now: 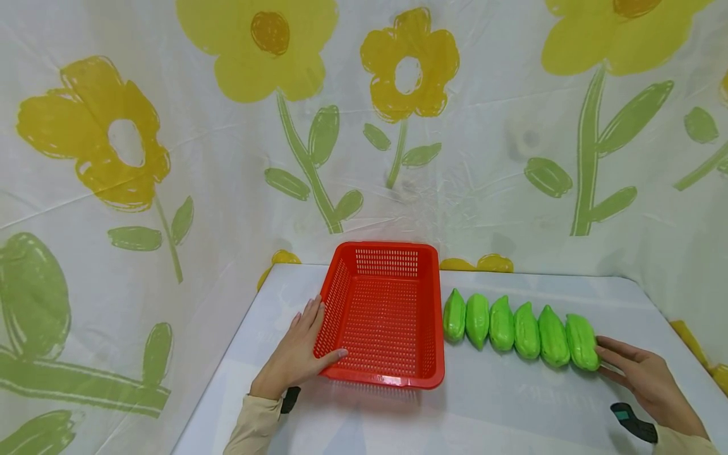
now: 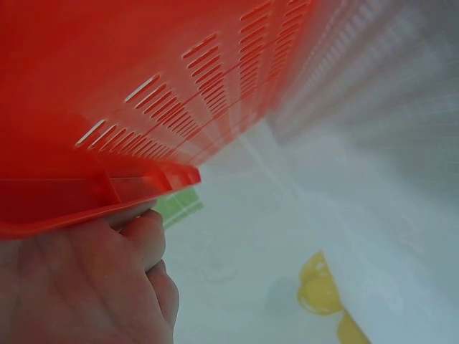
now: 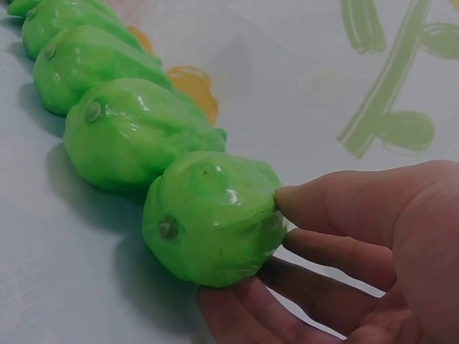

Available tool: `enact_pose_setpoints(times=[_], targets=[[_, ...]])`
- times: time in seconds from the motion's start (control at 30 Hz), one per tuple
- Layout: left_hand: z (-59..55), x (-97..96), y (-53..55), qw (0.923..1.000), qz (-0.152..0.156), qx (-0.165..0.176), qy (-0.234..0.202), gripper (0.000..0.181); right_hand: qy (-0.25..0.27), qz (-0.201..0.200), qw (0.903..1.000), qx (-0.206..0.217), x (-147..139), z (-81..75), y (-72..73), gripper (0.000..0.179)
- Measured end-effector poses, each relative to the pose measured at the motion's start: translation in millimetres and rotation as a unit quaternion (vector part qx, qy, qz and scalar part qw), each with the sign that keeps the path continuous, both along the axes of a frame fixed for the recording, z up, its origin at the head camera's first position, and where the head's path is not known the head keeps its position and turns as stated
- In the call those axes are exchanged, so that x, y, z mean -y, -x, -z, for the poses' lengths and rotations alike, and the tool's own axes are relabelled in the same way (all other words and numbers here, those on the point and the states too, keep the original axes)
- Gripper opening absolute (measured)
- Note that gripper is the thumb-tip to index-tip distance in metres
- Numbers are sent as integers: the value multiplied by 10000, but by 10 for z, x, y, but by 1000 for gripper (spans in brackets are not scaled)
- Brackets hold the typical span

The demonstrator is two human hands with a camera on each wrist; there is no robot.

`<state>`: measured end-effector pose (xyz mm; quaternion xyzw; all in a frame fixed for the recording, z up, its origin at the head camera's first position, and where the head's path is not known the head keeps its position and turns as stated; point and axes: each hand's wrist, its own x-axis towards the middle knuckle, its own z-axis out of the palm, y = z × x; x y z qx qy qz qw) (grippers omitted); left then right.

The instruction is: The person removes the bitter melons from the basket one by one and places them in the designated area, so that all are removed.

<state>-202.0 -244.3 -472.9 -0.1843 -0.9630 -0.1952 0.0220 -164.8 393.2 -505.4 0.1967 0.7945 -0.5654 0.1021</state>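
A red plastic basket (image 1: 381, 316) with slotted walls stands on the table, with no fruit inside. My left hand (image 1: 301, 347) rests on its near left rim, fingers along the outer side and thumb reaching over the edge. From the left wrist, my palm (image 2: 86, 287) shows just under the basket rim (image 2: 93, 218). Several glossy green ridged star fruit stand side by side in a row right of the basket. My right hand (image 1: 643, 373) touches the rightmost star fruit (image 1: 582, 344). Seen from the right wrist, its fingertips meet that fruit's (image 3: 211, 222) right side and underside.
The white table (image 1: 500, 404) has a back edge behind the basket and fruit. A white cloth (image 1: 483, 139) printed with yellow flowers and green leaves hangs behind and along the sides. The leftmost star fruit (image 1: 454, 316) sits close against the basket's right wall.
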Motion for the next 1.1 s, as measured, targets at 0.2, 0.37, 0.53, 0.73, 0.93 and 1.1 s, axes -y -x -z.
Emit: enact_pose_setpoints(times=[0.2,0.37,0.53,0.73,0.93,1.1], targets=[[8,-3,2,10000,-20,-28,-37,112,-71,-75,9998,171,15,7,11,88],[8,5,-1,10000,-27,4,17,112,-123,-98,9998,140,3,19,9,89],[5,9,-6,10000,-8,-5,8,112,-211,-82,9995,200,13,34,21,87],[9,9,-1,10000,-1,-33,-29,112,-163,-91,9991,374,27,31,31,86],[3,8,-1,10000,-21,53,-19,113,-210,-164,9987,446,26,35,29,86],[6,5,3,10000,-39,51,21,114,-159,-191,9987,452,15,42,30,89]])
